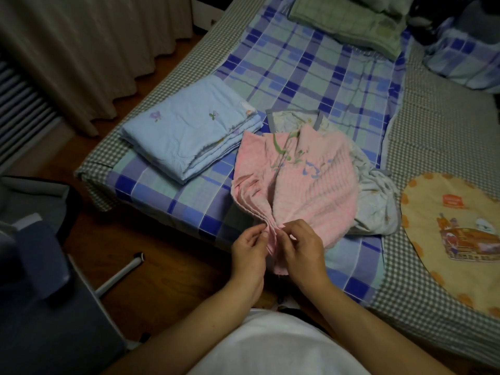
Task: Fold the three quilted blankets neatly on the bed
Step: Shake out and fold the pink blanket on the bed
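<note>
Your left hand [250,251] and right hand [301,249] are both curled in at the fingertips, pinching the gathered near corner of the pink blanket [296,182] just past the bed's [159,90] near edge. The pink blanket lies partly folded and rumpled on the plaid sheet [311,69], its layers fanned at the left side, over a whitish blanket [376,201] bunched beneath it. Just left, the light blue blanket [189,136] sits folded. At the far end lies a folded green blanket [349,25]. To your right rests a heart-shaped cushion [454,236]
</note>
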